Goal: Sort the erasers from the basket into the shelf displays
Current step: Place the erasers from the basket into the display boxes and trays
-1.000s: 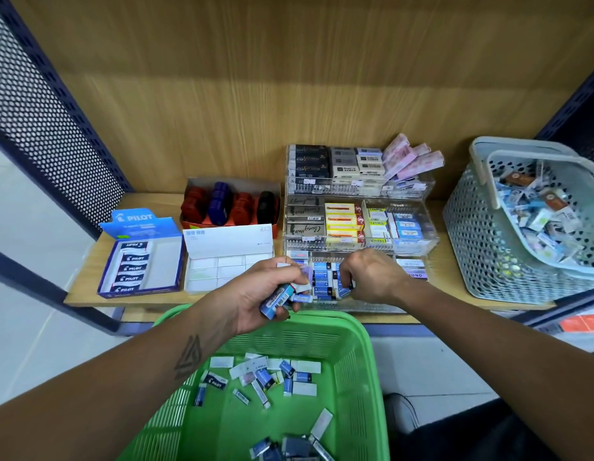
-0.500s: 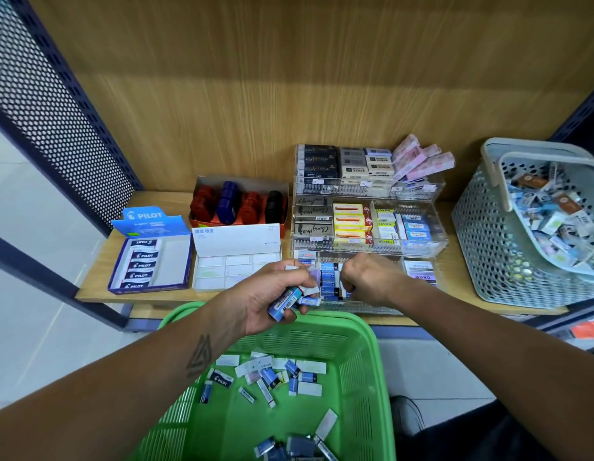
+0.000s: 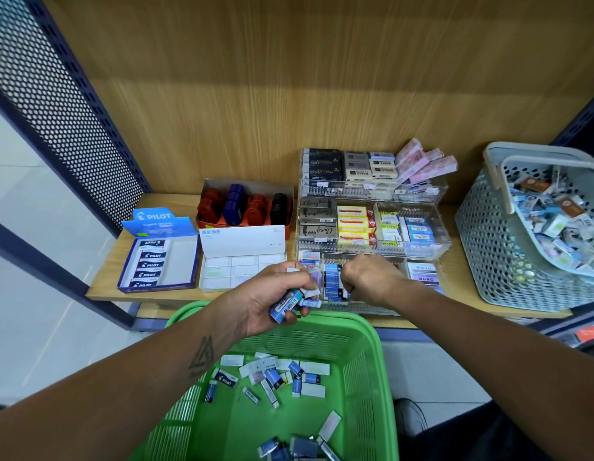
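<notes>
Gripping a bunch of sleeved erasers (image 3: pixel 290 302), left hand (image 3: pixel 269 299) over green basket (image 3: pixel 372 361); right hand (image 3: pixel 368 277) curled, probably pinching one. Light, stiff, pinch sides.

Right hand (image 3: pixel 368 277) fingertips hidden; green basket (image 3: pixel 365 361) cut off at bottom.

Two hands (image 3: pixel 322 287), two baskets (image 3: pixel 365 361), three cardboard boxes (image 3: pixel 159 257), three acrylic tiers (image 3: pixel 372 191).

I've got the basket (image 3: pixel 372 361) nearest, shelf (image 3: pixel 109 261) behind it, display (image 3: pixel 375 247) centre, boxes (image 3: pixel 159 261) left, second basket (image 3: pixel 488 234) right.
</notes>
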Available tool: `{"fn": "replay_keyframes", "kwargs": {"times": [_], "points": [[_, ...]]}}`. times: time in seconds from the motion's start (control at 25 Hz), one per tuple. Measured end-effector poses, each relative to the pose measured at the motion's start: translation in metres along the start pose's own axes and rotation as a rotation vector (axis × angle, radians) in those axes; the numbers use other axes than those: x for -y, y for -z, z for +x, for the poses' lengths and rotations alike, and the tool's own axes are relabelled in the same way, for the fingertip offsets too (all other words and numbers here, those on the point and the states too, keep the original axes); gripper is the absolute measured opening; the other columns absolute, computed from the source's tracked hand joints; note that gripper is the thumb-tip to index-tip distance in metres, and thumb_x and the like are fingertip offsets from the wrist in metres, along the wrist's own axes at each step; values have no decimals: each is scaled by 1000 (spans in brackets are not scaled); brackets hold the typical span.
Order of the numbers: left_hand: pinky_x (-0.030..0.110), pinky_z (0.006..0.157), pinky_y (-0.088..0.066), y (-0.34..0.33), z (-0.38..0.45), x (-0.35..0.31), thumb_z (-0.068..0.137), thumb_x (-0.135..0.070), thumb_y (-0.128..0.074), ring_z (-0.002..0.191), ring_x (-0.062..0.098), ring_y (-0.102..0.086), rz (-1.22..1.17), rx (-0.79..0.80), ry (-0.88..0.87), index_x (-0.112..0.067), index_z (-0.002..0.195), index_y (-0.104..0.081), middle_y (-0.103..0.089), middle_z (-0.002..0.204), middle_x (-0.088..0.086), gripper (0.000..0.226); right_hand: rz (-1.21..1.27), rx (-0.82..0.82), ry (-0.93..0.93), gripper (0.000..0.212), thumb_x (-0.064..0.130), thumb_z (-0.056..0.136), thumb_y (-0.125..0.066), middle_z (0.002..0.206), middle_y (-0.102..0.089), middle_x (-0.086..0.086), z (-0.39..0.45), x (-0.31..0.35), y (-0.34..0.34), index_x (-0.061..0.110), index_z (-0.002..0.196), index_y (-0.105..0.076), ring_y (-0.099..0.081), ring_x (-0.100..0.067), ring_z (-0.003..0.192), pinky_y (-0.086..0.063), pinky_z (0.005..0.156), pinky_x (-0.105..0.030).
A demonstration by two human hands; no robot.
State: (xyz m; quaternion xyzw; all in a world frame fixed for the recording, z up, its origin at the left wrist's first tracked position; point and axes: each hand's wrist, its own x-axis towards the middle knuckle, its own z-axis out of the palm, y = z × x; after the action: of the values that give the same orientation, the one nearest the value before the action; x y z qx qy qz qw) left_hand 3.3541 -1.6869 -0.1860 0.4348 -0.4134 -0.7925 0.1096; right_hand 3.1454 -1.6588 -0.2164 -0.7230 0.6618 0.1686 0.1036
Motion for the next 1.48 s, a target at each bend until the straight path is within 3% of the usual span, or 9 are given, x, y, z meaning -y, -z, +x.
{"fn": "replay_keyframes", "kwargs": {"times": [0.12, 0.24, 0.28, 0.4, 0.64, 0.76, 1.0, 1.24, 1.48], "points": [[17, 36, -31, 1, 0, 1, 86, 1, -62, 58, 23, -55, -4, 7, -19, -15, 84, -51, -63, 75, 10, 20, 326, -39, -26, 26, -3, 87, -63, 109, -70, -7, 3, -3, 15, 13, 106, -71, -66, -20, 96, -49, 76, -23], [17, 36, -31, 1, 0, 1, 86, 1, -63, 56, 23, -55, 32, 15, -38, -15, 88, -52, -64, 78, 13, 20, 1311, 114, 24, 46, -20, 84, -59, 116, -71, -12, -12, 4, 36, 7, 120, -66, -69, -20, 93, -56, 75, -23], [17, 36, -31, 1, 0, 1, 85, 1, -63, 55, 23, -55, 53, 12, -44, -15, 90, -52, -63, 80, 14, 20, 1470, 166, 73, 50, -23, 82, -57, 117, -70, -14, -16, 7, 38, 7, 120, -65, -69, -21, 95, -56, 77, -26], [17, 37, -31, 1, 1, 1, 85, 2, -62, 56, 23, -55, 84, -21, -42, -13, 91, -53, -63, 81, 16, 19, 1417, 123, 152, 41, -17, 79, -69, 106, -73, -16, -23, 11, 35, 5, 113, -68, -69, -22, 96, -56, 87, -30], [18, 35, -35, 5, 5, 0, 87, 3, -62, 57, 23, -55, 3, -121, -61, -4, 93, -59, -66, 82, 19, 10, 1443, -61, 92, 38, -15, 70, -79, 97, -72, -18, -22, 1, 30, 3, 102, -67, -71, -26, 90, -58, 87, -40], [18, 36, -35, 0, 8, -2, 86, 5, -63, 57, 24, -54, 3, -126, -89, -3, 105, -61, -66, 83, 20, 20, 1552, -114, 100, 43, -20, 71, -75, 98, -70, -15, -24, 3, 33, 5, 106, -66, -70, -21, 87, -58, 85, -34], [18, 35, -35, -18, 10, -5, 86, 5, -65, 56, 23, -53, -7, -91, -101, -5, 92, -63, -65, 85, 22, 12, 1849, -103, 148, 49, -19, 75, -70, 106, -69, -24, -29, 3, 22, -4, 121, -63, -67, -27, 98, -56, 88, -31], [16, 33, -35, -15, 8, -3, 88, -3, -65, 58, 20, -52, -65, -39, -35, 6, 104, -63, -66, 84, 18, 18, 1343, -249, 130, 35, 1, 68, -87, 91, -69, -6, -29, -6, 26, 11, 99, -74, -61, -11, 84, -51, 79, -23], [17, 32, -33, -15, 9, -6, 90, -3, -66, 53, 21, -51, -56, -88, -86, 7, 111, -59, -65, 77, 18, 24, 1194, -279, 157, 43, -6, 66, -86, 97, -67, -14, -33, 0, 30, 14, 99, -66, -61, -10, 76, -55, 74, -24]]}}
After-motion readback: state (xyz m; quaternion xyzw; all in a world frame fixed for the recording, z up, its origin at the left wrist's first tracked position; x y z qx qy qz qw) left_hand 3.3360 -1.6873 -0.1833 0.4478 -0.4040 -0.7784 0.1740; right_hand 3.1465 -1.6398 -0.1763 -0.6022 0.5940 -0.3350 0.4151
